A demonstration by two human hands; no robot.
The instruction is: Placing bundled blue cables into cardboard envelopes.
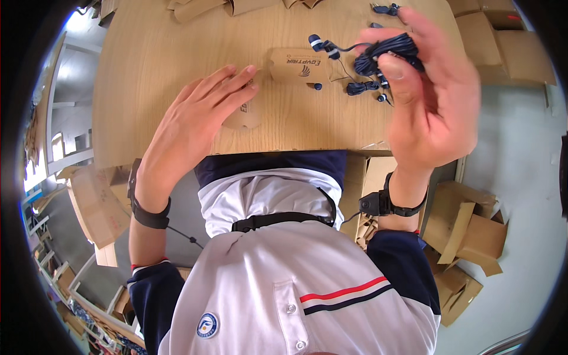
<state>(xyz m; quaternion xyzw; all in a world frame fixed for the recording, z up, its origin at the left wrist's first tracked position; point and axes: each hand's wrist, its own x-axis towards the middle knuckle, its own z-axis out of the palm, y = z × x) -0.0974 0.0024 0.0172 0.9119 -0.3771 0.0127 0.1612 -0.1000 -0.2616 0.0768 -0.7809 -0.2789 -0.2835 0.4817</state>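
My right hand is raised over the right part of the wooden table. Its thumb and fingers pinch a coiled bundle of dark blue earphones, and two earbuds dangle from it to the left. My left hand lies flat, fingers stretched, partly over a small brown cardboard sleeve near the table's front edge. Another printed brown sleeve rests between the hands. Below it sits a small dark blue ear tip. A second coiled earphone cable lies under my right hand.
More dark earphone pieces lie at the table's far right. Brown cardboard pieces line the far edge. Open cardboard boxes stand on the floor to the right, with another carton and metal racks at the left.
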